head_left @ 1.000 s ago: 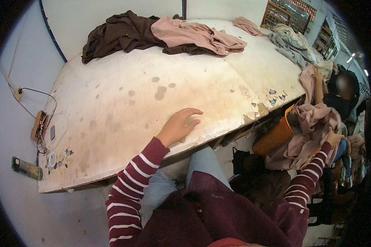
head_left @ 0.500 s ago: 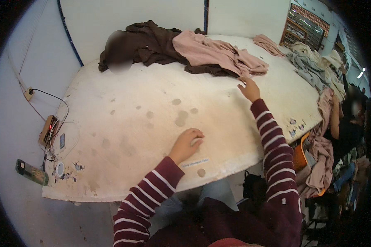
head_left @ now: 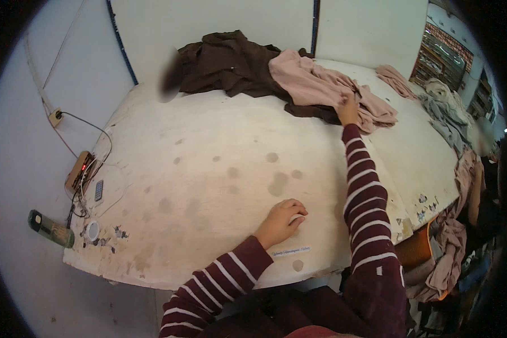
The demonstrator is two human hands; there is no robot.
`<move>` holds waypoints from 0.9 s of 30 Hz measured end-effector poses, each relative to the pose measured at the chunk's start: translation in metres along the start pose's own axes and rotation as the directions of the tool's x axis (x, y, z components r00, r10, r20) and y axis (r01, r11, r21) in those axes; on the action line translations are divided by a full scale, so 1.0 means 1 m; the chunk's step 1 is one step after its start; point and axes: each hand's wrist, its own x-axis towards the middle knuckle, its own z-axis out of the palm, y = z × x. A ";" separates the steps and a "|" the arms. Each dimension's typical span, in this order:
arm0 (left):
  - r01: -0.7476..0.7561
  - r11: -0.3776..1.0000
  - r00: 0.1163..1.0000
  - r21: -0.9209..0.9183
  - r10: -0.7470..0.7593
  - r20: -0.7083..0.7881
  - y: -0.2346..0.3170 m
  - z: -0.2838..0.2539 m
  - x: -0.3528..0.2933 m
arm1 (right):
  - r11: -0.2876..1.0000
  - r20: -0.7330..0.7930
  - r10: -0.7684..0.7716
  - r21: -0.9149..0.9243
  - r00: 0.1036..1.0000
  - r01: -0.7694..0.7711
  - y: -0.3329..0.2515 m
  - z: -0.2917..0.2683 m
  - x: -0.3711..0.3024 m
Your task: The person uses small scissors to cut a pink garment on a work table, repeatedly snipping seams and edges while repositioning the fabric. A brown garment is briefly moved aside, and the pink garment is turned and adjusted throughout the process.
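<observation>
We find the right hand (head_left: 348, 108), the nearer, touching the crumpled, dusty-pink fabric (head_left: 304, 79) at the worktop's (head_left: 225, 129) one o'clock; long axis ten-to-four, pinch unclear. Left hand (head_left: 281, 223): fabric's seven o'clock, fingers loosely spread.

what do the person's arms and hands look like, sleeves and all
The left sleeve and right sleeve are long, knitted-looking and maroon with white stripes, ending in plain maroon cuffs. A small white mark shows high on the right one. The left hand and right hand are bare, without gloves.
</observation>
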 end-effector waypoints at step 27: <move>0.143 0.913 0.392 0.381 0.302 -0.869 -0.002 -0.076 -0.008 | 0.655 0.495 -0.328 0.733 0.805 -0.183 -0.213 -0.121 -0.188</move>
